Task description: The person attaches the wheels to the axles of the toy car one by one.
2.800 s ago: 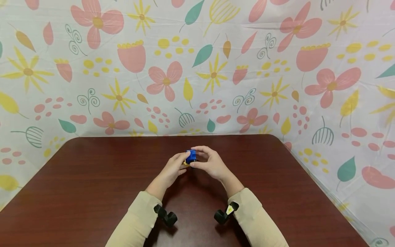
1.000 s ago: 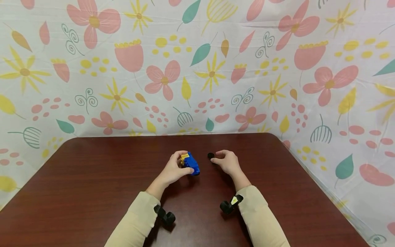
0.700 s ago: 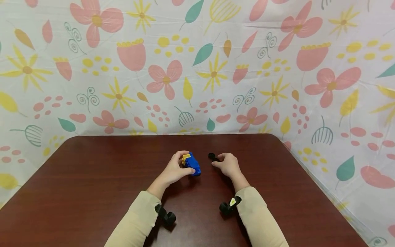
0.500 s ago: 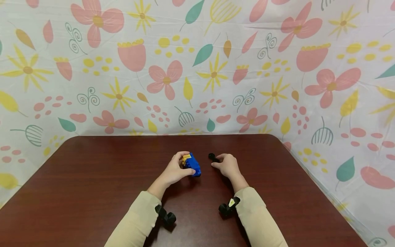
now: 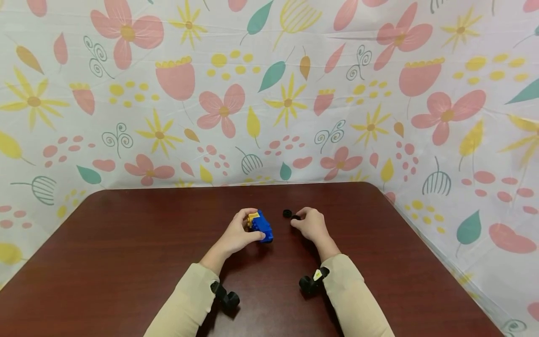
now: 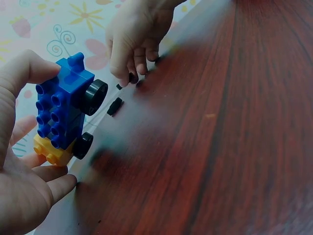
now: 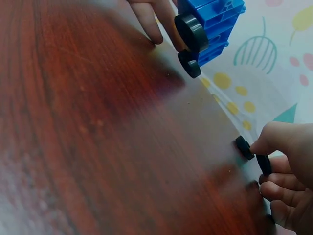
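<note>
In the head view my left hand (image 5: 233, 237) grips a toy car (image 5: 262, 225) of blue and yellow building blocks, raised over the table. Its thumb presses the blue end, and its fingers reach to the yellow end. Two black wheels show on one side of the car; the nearer wheel (image 6: 94, 98) is clear in the left wrist view. To the right, my right hand (image 5: 312, 225) is low at the table, pinching a small black wheel (image 7: 264, 165) between thumb and fingers. Another black wheel (image 7: 244, 148) rests on the table just beyond the thumb tip.
The dark red-brown table (image 5: 139, 262) has its far edge a little beyond the hands. Behind it hangs a white cloth (image 5: 269, 154) printed with flowers and leaves. A black wrist camera (image 5: 225, 297) sits on each sleeve.
Both hands were together at the car. My right hand has since moved right to the loose wheels, and one now shows at its fingertips. My left hand has turned the car.
</note>
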A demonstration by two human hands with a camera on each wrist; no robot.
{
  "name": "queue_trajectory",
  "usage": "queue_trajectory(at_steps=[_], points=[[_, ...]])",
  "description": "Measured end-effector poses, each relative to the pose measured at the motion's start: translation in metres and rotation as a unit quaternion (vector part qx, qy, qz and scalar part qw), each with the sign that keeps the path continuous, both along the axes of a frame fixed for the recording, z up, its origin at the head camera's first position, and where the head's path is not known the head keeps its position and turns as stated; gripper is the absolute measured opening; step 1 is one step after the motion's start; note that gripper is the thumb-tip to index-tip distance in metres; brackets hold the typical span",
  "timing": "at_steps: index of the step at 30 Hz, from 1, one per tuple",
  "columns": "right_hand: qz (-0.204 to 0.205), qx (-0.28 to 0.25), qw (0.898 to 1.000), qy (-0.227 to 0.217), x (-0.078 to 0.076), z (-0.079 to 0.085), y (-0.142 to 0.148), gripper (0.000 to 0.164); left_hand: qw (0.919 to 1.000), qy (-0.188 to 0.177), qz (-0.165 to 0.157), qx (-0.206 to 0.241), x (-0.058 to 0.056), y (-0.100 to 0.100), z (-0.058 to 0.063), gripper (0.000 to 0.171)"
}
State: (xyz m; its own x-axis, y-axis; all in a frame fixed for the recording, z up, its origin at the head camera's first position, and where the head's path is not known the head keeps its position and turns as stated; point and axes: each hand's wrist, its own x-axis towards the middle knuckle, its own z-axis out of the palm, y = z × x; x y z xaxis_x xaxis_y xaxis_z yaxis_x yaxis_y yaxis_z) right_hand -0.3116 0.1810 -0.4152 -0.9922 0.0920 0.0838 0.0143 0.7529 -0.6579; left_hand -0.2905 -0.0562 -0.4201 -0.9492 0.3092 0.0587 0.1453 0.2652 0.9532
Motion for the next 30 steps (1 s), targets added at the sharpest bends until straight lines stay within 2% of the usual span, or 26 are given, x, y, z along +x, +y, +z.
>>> queue_trajectory(at_steps=[6,15,24,26,28,30], points=[[0.014,-0.023,0.999,0.024,0.000,0.001,0.000,0.036,0.9999,0.009,-0.003,0.005,-0.001,-0.001,-0.001,0.068],[0.037,-0.078,0.995,0.052,-0.003,0.002,-0.003,0.027,0.9999,0.015,-0.002,0.004,-0.003,-0.003,-0.002,0.067],[0.118,-0.170,0.975,0.075,-0.002,0.006,-0.010,0.027,0.9997,0.013,-0.003,0.020,-0.005,-0.006,-0.001,0.069],[0.134,-0.184,0.970,0.079,-0.001,0.007,-0.012,0.027,0.9996,0.012,-0.012,0.021,-0.003,-0.006,0.004,0.069],[0.144,-0.198,0.967,0.075,0.006,0.016,-0.016,0.024,0.9994,0.011,-0.023,0.022,0.003,-0.007,0.012,0.068],[0.152,-0.208,0.964,0.071,0.009,0.021,-0.018,0.022,0.9993,0.011,-0.028,0.024,0.002,-0.007,0.012,0.068]])
